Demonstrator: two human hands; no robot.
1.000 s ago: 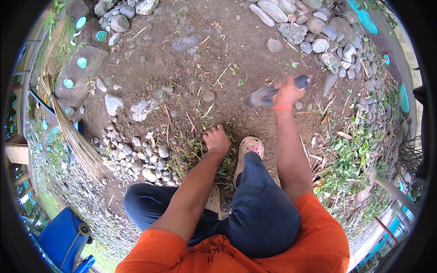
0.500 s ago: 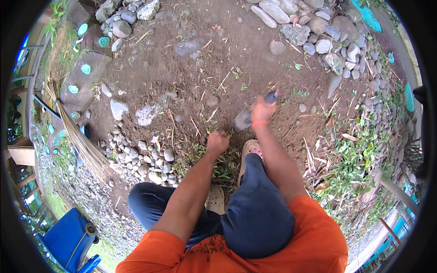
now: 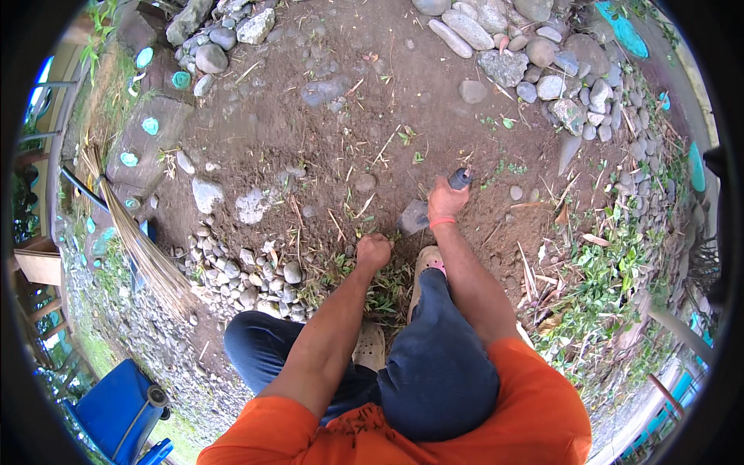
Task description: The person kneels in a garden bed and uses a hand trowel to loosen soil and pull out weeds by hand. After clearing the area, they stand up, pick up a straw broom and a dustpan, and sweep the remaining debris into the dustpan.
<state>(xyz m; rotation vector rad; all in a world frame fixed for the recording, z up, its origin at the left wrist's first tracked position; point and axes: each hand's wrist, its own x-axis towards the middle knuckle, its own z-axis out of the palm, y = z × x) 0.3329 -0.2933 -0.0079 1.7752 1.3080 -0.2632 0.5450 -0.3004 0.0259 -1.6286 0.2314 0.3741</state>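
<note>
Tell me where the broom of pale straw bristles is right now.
In the head view, the pale straw broom lies at the person's far left, beside the heap of small grey pebbles and well clear of the left hand.

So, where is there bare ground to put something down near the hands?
Bare soil lies beyond the right hand, bordered by the grey stones at the top and right. Crowded: weeds around the left hand, and the pebble heap to its left.

Probably a garden: bare soil (image 3: 325, 147), stones (image 3: 504, 66), weeds (image 3: 612, 287).
</note>
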